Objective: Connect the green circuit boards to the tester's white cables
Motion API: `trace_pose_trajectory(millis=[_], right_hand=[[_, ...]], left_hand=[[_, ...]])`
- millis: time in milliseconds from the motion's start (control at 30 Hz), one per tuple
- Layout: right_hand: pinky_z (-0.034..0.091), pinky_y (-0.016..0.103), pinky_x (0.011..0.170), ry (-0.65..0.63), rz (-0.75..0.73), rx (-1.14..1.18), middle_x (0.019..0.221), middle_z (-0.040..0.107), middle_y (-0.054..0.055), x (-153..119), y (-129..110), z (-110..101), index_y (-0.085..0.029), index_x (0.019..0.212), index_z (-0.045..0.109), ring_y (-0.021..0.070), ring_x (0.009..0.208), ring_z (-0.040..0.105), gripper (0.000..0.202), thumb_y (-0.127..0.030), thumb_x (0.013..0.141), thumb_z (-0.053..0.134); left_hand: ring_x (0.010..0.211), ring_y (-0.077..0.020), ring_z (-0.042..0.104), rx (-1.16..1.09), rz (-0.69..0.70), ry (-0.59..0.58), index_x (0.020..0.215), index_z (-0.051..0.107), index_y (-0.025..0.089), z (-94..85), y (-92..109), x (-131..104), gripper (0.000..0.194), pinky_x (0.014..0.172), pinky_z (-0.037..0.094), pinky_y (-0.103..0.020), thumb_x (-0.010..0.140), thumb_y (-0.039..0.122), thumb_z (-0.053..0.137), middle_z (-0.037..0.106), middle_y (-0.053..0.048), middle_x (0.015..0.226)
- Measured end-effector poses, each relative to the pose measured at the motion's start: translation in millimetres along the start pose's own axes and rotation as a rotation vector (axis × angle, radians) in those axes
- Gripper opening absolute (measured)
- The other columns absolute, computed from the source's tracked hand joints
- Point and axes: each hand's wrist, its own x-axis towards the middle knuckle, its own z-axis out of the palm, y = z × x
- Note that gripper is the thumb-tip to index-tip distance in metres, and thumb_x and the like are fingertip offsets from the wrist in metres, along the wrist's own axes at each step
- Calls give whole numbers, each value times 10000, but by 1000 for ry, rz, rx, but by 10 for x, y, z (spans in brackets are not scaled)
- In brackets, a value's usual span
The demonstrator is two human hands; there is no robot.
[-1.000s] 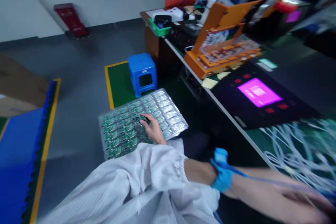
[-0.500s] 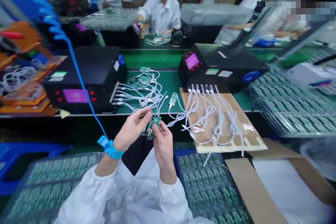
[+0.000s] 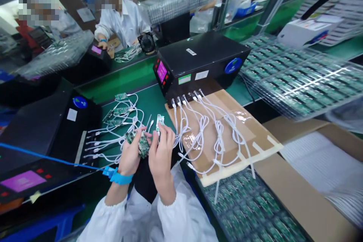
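My left hand (image 3: 131, 155) is closed around a small stack of green circuit boards (image 3: 143, 146), held over the front edge of the bench. Just to the right, my right hand (image 3: 162, 155) has its fingers bent together; what lies between them is hidden. Beyond its fingertips a single circuit board (image 3: 160, 119) shows, its lower end covered by the fingers. White cables (image 3: 136, 115) with several boards attached lie left of it, plugged into a black box (image 3: 53, 121). More white cables (image 3: 202, 124) run from a second black box (image 3: 202, 58) over a cardboard sheet (image 3: 249, 128).
Clear trays of boards (image 3: 300, 79) are stacked at the right. Another board tray (image 3: 249, 208) sits low beside my lap, near an open carton (image 3: 300, 193). A blue coiled-cord strap (image 3: 121, 177) tethers my left wrist. A co-worker (image 3: 121, 19) sits across the bench.
The view has swung right and tilted. My right hand has left the stack and moved to the single board with its cable. The stack stays in my left hand.
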Motion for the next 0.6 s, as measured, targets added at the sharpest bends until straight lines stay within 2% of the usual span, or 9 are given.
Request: trace_pose_trajectory(millis=[67, 133, 267, 400, 533, 600], right_hand=[[462, 457, 1110, 33, 29, -79, 1339, 589, 205, 296, 41, 149, -145, 1373, 619, 302, 1327, 537, 360, -255, 1097, 415], [490, 465, 1032, 7, 99, -195, 1272, 620, 230, 569, 90, 295, -112, 1293, 657, 334, 1219, 604, 321, -231, 1078, 450], [513, 437, 915, -124, 194, -399, 1182, 671, 240, 908, 151, 472, -99, 1192, 696, 340, 1079, 681, 275, -209, 1061, 480], [505, 364, 862, -210, 202, -446, 1121, 731, 189, 986, 135, 474, -129, 1090, 715, 299, 1057, 712, 264, -187, 1070, 458], [504, 333, 855, -68, 201, -284, 1104, 762, 154, 917, 111, 377, -135, 1124, 679, 272, 1040, 726, 224, -209, 1071, 474], [510, 325, 856, 12, 178, -174, 1085, 770, 136, 860, 109, 327, -151, 1104, 666, 257, 1009, 733, 207, -219, 1066, 475]], left_hand=[[580, -97, 553, 12, 69, -11, 1089, 700, 164, -23, 107, 221, 543, 596, 510, -249, 737, 534, 887, 625, 20, 744], [538, -81, 476, 67, 129, -60, 1034, 680, 156, -27, 199, 418, 538, 521, 448, -236, 722, 538, 895, 576, 36, 707], [529, -90, 462, 232, 188, -156, 942, 636, 161, -10, 237, 696, 524, 513, 426, -245, 730, 580, 867, 538, 47, 657], [525, -115, 501, 336, 203, -213, 1008, 649, 152, 25, 132, 842, 458, 550, 426, -249, 804, 528, 813, 502, 67, 560], [556, -130, 561, 322, 160, -191, 1085, 660, 139, 116, -2, 920, 352, 581, 451, -263, 856, 381, 772, 626, 18, 672], [685, -156, 645, 266, 157, -230, 1095, 675, 132, 164, -76, 951, 311, 693, 515, -286, 870, 334, 749, 709, -41, 822]])
